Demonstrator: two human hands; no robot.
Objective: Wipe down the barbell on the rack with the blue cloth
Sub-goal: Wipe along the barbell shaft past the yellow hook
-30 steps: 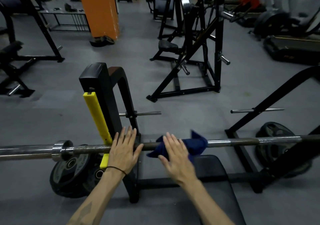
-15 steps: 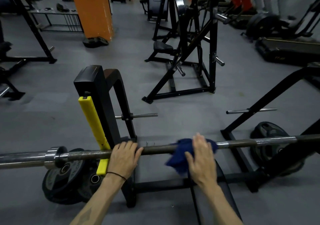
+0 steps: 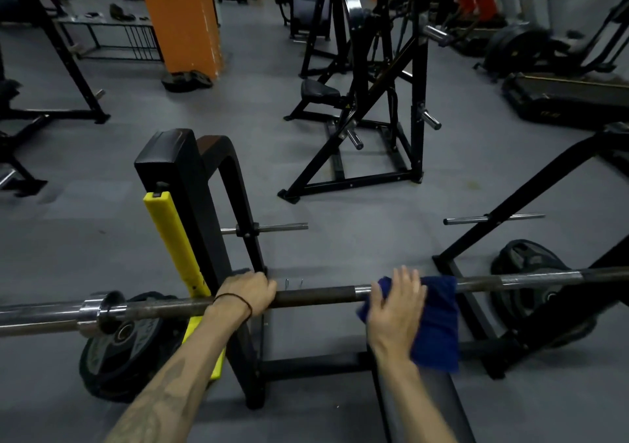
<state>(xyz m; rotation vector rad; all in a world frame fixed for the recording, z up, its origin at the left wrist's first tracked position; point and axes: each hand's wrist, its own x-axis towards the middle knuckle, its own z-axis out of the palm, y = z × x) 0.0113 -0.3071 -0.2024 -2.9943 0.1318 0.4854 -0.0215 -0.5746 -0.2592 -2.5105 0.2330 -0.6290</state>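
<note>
The steel barbell lies across the black rack, running left to right through the lower part of the view. My left hand grips the bar beside the left rack upright, fingers curled over it. A blue cloth is draped over the bar to the right and hangs down in front. My right hand presses on the cloth's left part with fingers straight and spread, the cloth between palm and bar.
A yellow guard runs down the left upright. Weight plates lean on the floor at lower left and at right. The black bench pad lies under my right arm. Other black machines stand behind.
My right hand has slid the blue cloth along the bar to the right. My left hand has gone from lying flat over the bar to curling round it.
</note>
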